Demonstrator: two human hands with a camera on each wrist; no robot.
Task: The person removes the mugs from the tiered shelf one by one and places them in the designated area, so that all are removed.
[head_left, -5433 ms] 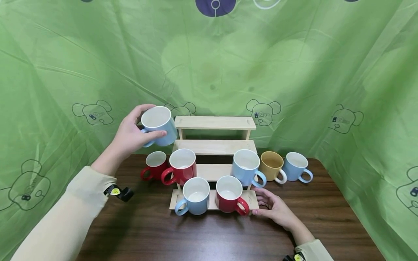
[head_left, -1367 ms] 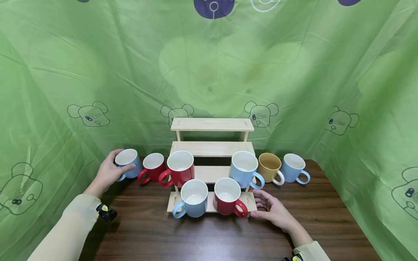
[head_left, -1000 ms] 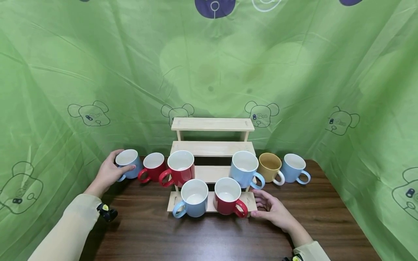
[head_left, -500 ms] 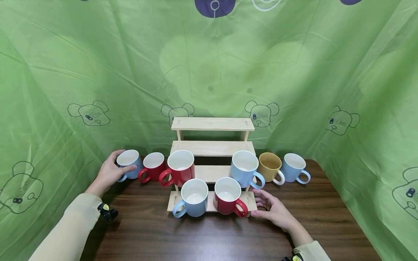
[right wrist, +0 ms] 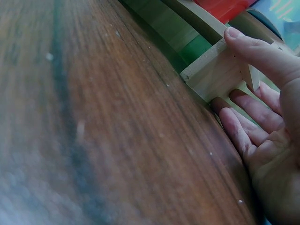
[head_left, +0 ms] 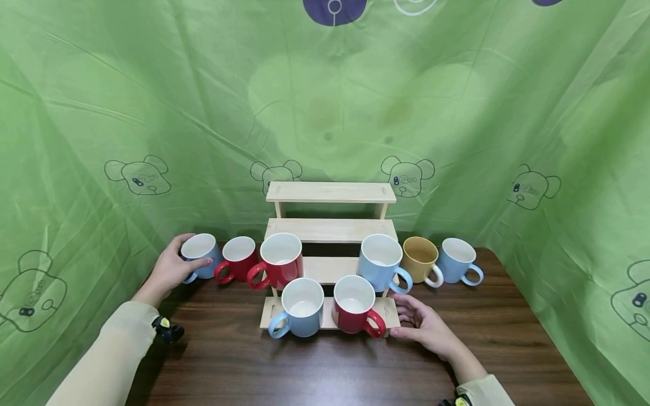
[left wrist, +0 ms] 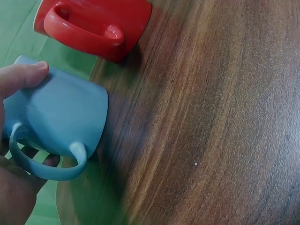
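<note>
At the table's left end my left hand [head_left: 168,265] grips a light blue mug [head_left: 211,270], thumb across the near side and fingers round the far side. In the left wrist view the mug [left wrist: 65,108] is close to the table, its handle free of the fingers. My right hand [head_left: 429,329] holds the lower right end of a stepped wooden rack [head_left: 331,230]. The right wrist view shows the thumb [right wrist: 253,49] against the rack's end and the other fingers below. On the rack's lower steps stand two red mugs [head_left: 289,273] and two blue mugs [head_left: 307,321].
A red mug [head_left: 245,268] stands on the table between the held mug and the rack. Right of the rack are a yellow mug [head_left: 417,268] with a white handle and another blue mug [head_left: 454,270]. A green patterned cloth [head_left: 325,113] hangs behind the brown wooden table [head_left: 244,366].
The left hand has brought the blue mug from beside the rack's upper steps down to the table's left end. It has barely moved over the last second. The right hand stays on the rack.
</note>
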